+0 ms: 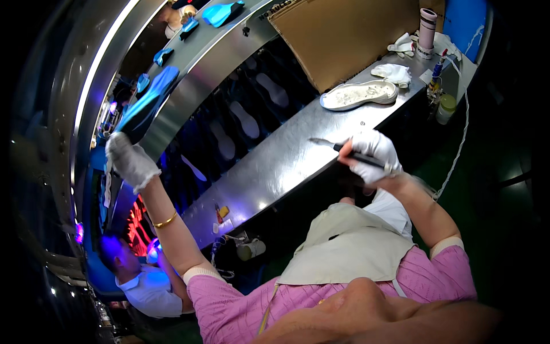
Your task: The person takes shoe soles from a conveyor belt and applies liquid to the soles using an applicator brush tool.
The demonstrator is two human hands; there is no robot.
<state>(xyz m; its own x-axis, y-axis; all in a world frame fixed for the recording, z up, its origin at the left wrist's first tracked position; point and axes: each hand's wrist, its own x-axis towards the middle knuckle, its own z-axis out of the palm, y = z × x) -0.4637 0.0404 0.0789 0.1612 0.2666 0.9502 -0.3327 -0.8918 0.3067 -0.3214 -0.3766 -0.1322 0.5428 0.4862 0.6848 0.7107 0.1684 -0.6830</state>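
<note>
My left hand [132, 161], in a whitish glove, is stretched out to the far left. Its fingers are closed at the near end of a blue shoe-shaped piece [150, 98], which has a dark underside; part of the grip is hidden. In my white-gloved right hand [373, 153] is a slim black-handled tool [365, 159] with a narrow, pointed tip, aimed left above the metal bench [275, 166]. Whether that tip is a blade or bristles I cannot make out. Beyond this hand lies a white shoe sole [360, 95].
Several blue pieces [222, 14] lie along the conveyor [200, 43]. Pale soles [245, 119] sit in the dark rack below. A cardboard sheet [349, 37], crumpled gloves [393, 74], a pink cup [427, 28] and a white cord [465, 114] are at right. Another person [146, 281] sits at lower left.
</note>
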